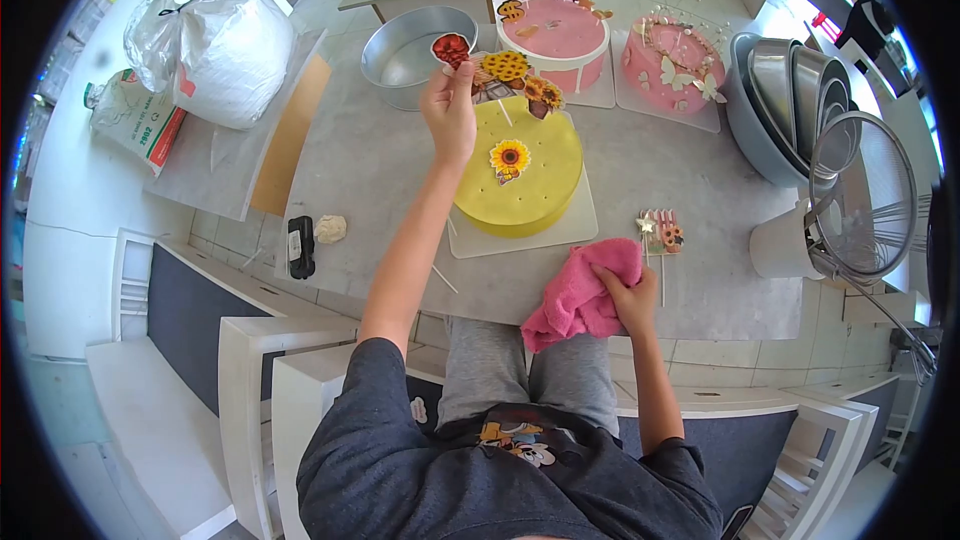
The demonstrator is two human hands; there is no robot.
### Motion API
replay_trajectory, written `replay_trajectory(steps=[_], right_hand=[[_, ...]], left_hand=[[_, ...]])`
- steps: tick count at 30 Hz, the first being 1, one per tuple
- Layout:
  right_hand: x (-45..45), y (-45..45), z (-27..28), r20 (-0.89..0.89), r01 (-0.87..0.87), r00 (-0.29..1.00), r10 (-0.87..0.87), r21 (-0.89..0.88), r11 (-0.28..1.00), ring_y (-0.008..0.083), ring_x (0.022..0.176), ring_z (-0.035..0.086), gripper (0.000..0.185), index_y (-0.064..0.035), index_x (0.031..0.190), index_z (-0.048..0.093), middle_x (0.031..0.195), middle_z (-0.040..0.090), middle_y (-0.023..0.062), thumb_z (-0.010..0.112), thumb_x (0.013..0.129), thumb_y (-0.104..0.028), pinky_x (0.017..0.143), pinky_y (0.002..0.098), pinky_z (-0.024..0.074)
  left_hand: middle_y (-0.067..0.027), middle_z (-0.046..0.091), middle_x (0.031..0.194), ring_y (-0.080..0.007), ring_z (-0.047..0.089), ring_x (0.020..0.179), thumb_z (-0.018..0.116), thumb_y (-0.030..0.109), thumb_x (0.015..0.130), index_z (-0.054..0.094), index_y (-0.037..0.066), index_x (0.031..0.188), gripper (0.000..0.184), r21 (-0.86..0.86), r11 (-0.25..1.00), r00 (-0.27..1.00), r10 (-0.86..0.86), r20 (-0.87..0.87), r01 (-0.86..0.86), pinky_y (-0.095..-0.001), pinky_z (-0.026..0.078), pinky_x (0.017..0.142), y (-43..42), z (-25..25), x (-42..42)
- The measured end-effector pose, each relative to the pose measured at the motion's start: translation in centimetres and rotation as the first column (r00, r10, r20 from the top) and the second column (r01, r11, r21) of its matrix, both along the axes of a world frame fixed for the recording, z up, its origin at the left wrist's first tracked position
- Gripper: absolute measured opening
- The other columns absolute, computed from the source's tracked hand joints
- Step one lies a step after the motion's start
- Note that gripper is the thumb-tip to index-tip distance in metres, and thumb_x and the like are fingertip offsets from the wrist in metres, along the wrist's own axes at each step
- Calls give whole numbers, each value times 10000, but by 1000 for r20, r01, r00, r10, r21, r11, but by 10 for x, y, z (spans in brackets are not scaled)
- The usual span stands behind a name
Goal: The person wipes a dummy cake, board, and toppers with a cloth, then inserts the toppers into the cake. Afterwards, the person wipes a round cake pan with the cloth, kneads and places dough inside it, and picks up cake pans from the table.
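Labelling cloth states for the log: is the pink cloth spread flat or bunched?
Bunched. The pink cloth shows thick folds and uneven edges, with one side gathered in the right hand.

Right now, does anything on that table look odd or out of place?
Two small things. The yellow cake has little pits scattered over its top, so it looks marked rather than smooth. A thin white stick lies loose on the table near the cake board. I see no clear spill.
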State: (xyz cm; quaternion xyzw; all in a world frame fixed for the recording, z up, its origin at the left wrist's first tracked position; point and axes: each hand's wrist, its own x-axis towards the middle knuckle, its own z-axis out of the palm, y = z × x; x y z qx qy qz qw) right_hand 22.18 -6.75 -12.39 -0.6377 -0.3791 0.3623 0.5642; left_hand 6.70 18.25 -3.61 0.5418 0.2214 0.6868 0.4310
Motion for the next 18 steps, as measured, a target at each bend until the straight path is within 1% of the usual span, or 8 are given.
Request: replay_trajectory(steps=[6,8,9,11,12,14,18], right_hand=[[-1,1,3,0,5,1000,-5,22,1000,85,649,571,173,43,810,618,717,640,64,683,710,-83,578,237,458],[0,0,3,-13,0,1000,0,16,1000,86,654,573,172,43,811,619,722,640,65,682,711,-83,582,237,459],[2,-1,2,-7,-14,1000,14,-6,1000,88,660,575,175,43,817,620,729,642,68,681,712,-83,587,239,461],[2,-1,1,-3,-32,999,32,-30,999,90,666,577,178,43,824,621,737,644,71,681,713,-83,592,240,463],[1,0,2,-10,-28,1000,28,-8,1000,91,668,579,181,43,830,621,741,644,71,681,714,-84,594,242,464],[0,0,3,-18,-21,1000,22,14,1000,92,671,580,185,43,835,622,745,645,72,680,715,-85,596,243,466],[1,-1,3,-21,-18,1000,18,-4,1000,94,680,583,190,43,840,621,753,646,72,681,715,-87,604,246,469]], left_hand=[[1,595,788,-32,492,699,545,163,874,604,-7,895,181,41,999,999,6,-32,-5,-181,392,626,10,-3,13],[32,562,762,-19,446,658,545,216,875,597,16,869,207,31,999,1000,23,-17,-23,-177,350,574,7,0,15],[32,562,762,-19,446,658,545,216,875,597,16,869,207,30,999,1000,23,-18,-22,-177,350,574,8,-1,13],[27,575,767,-26,469,676,549,213,872,600,11,884,208,20,999,999,34,-34,-34,-175,367,595,12,-4,6],[27,575,767,-26,469,676,549,213,872,600,11,884,208,20,999,999,37,-36,-36,-175,367,595,13,-5,3],[19,586,770,-21,481,684,554,161,868,602,2,867,167,40,998,998,55,-33,-53,-174,383,601,15,-6,1],[25,575,740,-19,478,663,564,154,862,608,6,841,156,15,997,994,75,-84,-74,-174,383,583,16,-8,-1]])
